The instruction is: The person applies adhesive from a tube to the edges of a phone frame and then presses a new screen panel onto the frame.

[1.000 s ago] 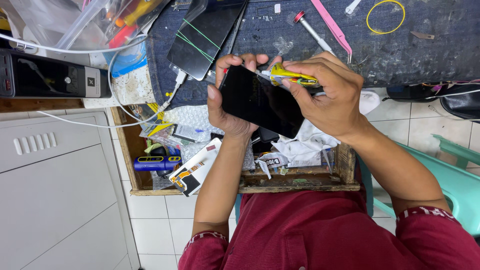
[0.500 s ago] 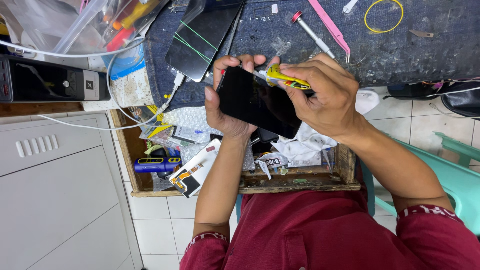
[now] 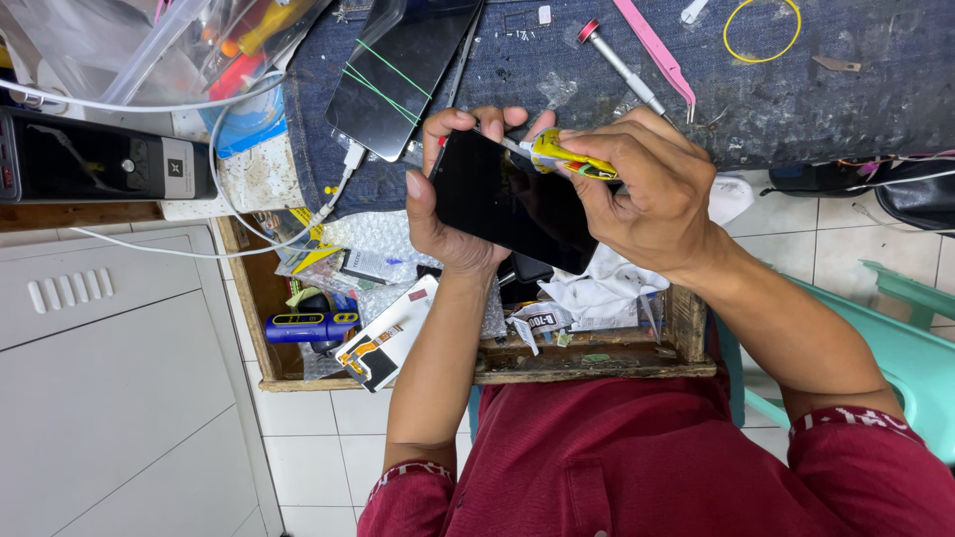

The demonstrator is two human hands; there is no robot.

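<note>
1. I saw a black phone [image 3: 512, 204], a flat dark slab with a glossy, unlit face, held tilted above the edge of the workbench and an open wooden drawer [image 3: 587, 360].
2. The left hand [image 3: 446, 214] gripped it from the left side: the thumb lay along the near long edge and the fingers curled over the far top edge, pressed tight on the phone.
3. The right hand [image 3: 652, 194] pinched a small yellow tube [image 3: 567, 159] between thumb and fingers, its thin tip resting at the phone's upper edge, close by the left fingertips.
4. So the phone sat between both hands, the tube touching its top rim, the right palm covering its right end.
5. Room around it was tight. Just beyond lay a second phone bound with green rubber bands [image 3: 398, 70] on the blue denim mat [image 3: 796, 99], with a white cable plugged into it.
6. Further along the mat I noted a metal screwdriver [image 3: 622, 70], pink tweezers [image 3: 657, 50] and a yellow rubber band [image 3: 761, 30], all well apart from the hands.
7. Below, the drawer was crowded with wrappers, cloth and a blue tool [image 3: 308, 326].
</note>
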